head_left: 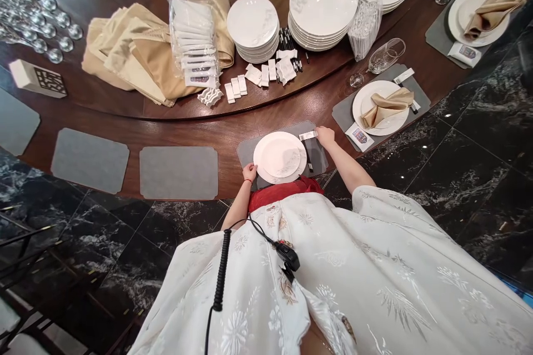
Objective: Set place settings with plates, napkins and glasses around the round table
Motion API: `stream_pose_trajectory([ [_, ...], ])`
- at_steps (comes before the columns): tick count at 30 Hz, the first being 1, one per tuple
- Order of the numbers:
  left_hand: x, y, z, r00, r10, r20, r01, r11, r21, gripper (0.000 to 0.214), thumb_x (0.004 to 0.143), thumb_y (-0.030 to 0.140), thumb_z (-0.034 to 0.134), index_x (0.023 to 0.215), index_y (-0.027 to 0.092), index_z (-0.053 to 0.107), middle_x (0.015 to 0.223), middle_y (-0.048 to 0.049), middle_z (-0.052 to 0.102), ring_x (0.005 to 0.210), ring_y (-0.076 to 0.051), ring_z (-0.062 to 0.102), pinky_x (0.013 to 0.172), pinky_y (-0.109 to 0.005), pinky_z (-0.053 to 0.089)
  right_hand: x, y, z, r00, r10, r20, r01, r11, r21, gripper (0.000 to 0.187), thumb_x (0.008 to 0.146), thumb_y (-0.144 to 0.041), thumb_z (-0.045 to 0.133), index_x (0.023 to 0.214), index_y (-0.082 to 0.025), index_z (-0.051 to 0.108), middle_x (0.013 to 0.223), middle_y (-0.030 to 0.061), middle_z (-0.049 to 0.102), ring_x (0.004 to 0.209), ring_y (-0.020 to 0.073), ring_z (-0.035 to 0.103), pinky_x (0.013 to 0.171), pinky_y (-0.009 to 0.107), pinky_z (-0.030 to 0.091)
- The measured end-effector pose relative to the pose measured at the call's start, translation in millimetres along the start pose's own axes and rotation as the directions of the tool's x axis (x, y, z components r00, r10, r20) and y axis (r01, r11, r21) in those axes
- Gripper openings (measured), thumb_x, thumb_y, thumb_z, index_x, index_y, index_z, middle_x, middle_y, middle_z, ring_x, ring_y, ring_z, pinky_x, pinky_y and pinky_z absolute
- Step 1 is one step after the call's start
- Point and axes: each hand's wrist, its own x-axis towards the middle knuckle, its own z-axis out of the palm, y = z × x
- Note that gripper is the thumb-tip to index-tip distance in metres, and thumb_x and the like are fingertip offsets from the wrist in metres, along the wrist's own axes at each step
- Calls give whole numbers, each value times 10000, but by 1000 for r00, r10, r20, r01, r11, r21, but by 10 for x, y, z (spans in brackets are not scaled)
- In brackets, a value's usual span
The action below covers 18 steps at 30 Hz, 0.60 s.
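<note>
1. The left hand [250, 172], with a red bracelet at the wrist, has its fingers on the edge of the larger white plate [259, 160]; I cannot tell whether it grips the plate or only touches it.
2. The right hand [325, 135] is well apart from the left, with its fingertips on the end of a white paper strip [308, 135]. I cannot tell whether it is pinching the strip.
3. A smaller white plate [278, 155] sits on the larger plate, and both lie on a gray mat [317, 162] at the table's edge.
4. A dark chopstick pair [307, 154] lies on the mat under the strip, just beside the plates.
5. To the right is a finished setting: another gray mat [345, 110], a white plate [362, 111], a folded tan napkin [387, 106] and a wrapped wipe [358, 136].
6. Two more gray mats [179, 173] lie to the left on the dark wooden table [187, 130].
7. Farther back are stacked white plates [322, 11], bagged wipes [194, 39], tan napkins [133, 61] and rows of glasses [41, 16].
</note>
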Motion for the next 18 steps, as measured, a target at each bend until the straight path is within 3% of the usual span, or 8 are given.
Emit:
stream_pose_trajectory([
  [8,-34,4,1,1000,-14,-22,14,1000,0,153,716,260,728,815,144,711,701,-40,641,776,-187,629,808,-311,527,-17,0,-16,1000,2,13,-2,1000,11,282,976,-190,546,1220,-187,689,1218,152,675,1066,263,656,895,330,483],
  [11,-34,7,3,1000,-16,-17,16,1000,6,200,724,313,727,839,150,714,712,-43,648,775,-187,633,806,-316,538,-63,-3,-32,1000,18,16,-19,999,29,347,963,-200,576,1306,-198,626,1270,161,647,1087,265,651,910,336,483],
  [14,-36,15,7,1000,-17,-16,17,1000,-3,205,727,323,727,841,154,712,721,-48,651,783,-188,636,802,-314,537,-200,-40,3,996,72,-57,-67,994,83,488,951,-224,599,1429,-201,503,1332,181,606,1112,271,645,912,345,494],
  [16,-35,19,9,1000,-22,-20,21,1000,-13,189,724,305,729,836,154,710,717,-46,648,779,-185,635,805,-312,534,-355,-98,82,992,110,-69,-101,987,126,406,982,-251,541,1380,-167,534,1305,197,618,1122,281,647,920,361,502],
  [18,-32,19,11,1000,-9,-24,9,1000,-1,159,715,269,727,822,153,710,706,-41,641,762,-179,627,816,-311,529,-544,-183,201,990,140,18,-141,978,157,314,996,-244,490,1263,-130,608,1231,211,655,1126,290,655,932,374,507],
])
